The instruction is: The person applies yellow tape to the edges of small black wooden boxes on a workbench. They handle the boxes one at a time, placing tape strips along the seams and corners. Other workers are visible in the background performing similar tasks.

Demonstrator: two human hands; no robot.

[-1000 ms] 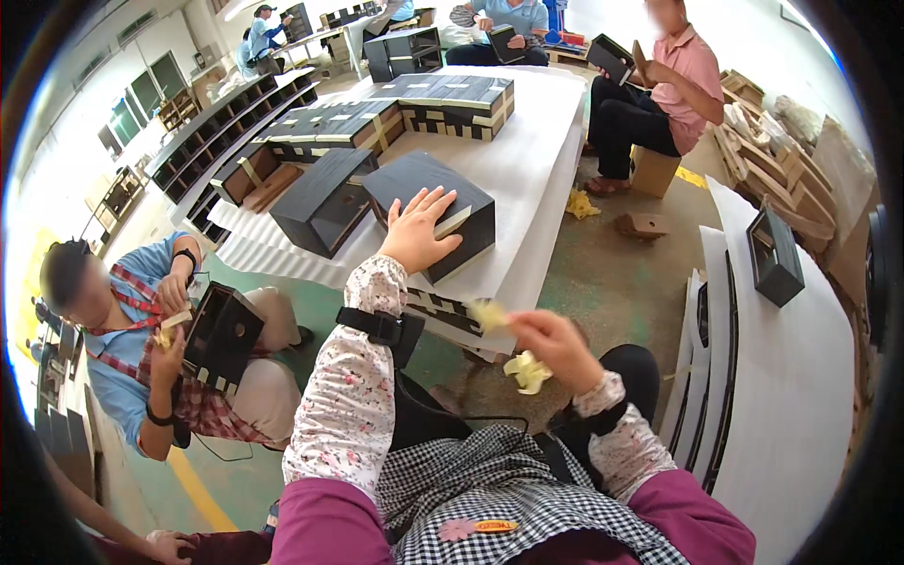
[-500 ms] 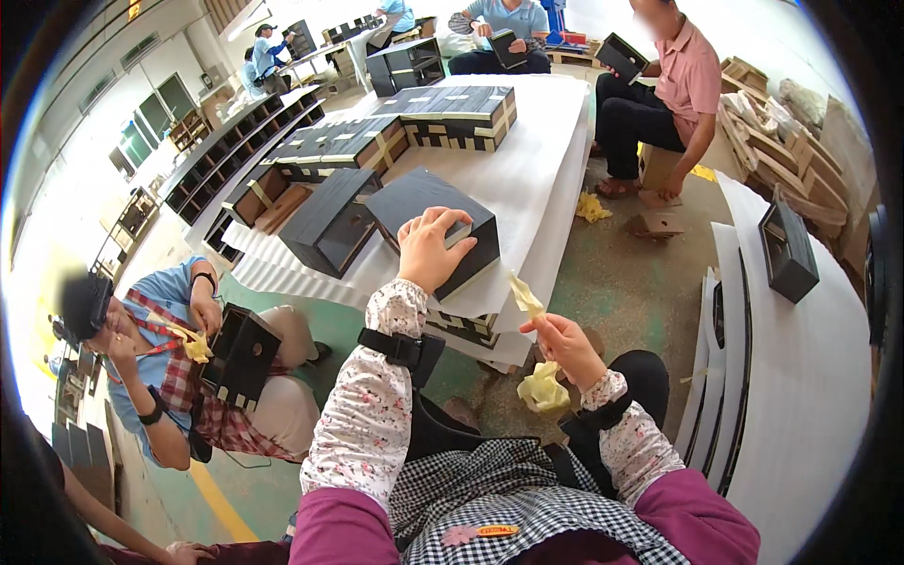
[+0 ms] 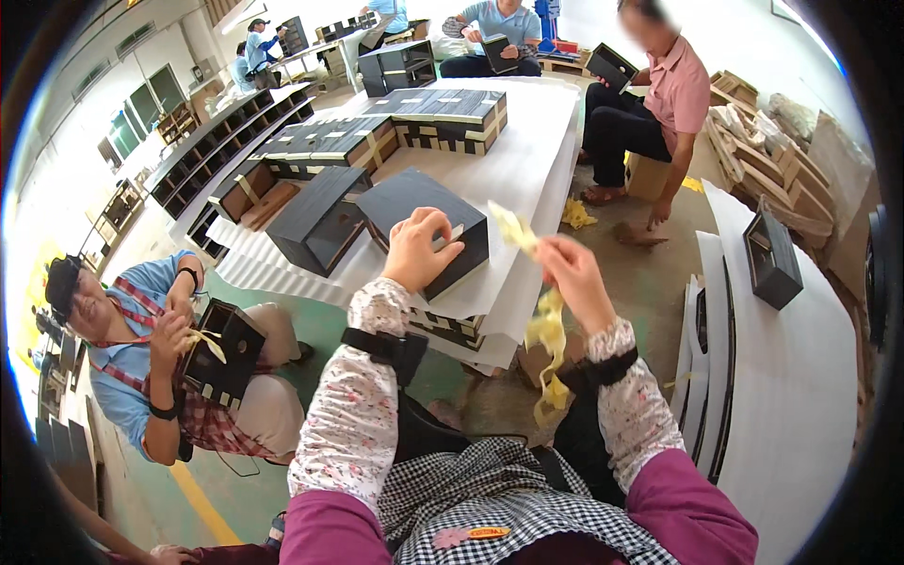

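Note:
A black wood-grain box point(image 3: 419, 202) sits tilted to my view at the table's near edge. My left hand point(image 3: 419, 250) bears on its top with bent fingers and grips it; a small pale bit shows by the thumb and forefinger, too small to name. To the right of the box, my right hand point(image 3: 576, 278) is raised and closed on a crumpled strip of pale yellow masking tape point(image 3: 513, 226). One end sticks up past the fingers, and a twisted length hangs below the hand. An open-fronted black box point(image 3: 315, 221) stands just left of the gripped one.
Taped black boxes point(image 3: 443, 118) line the far side of the foam-covered table point(image 3: 527, 151). At left, a seated co-worker point(image 3: 141, 330) holds a black box and tape. Another in pink point(image 3: 673, 94) sits far right. Foam-covered panels point(image 3: 800, 377) and another box point(image 3: 772, 254) stand at right.
My right hand has risen and moved slightly right, and the bunched tape below it has drawn out into a hanging strip. My left hand stays on the box, its fingers more bent.

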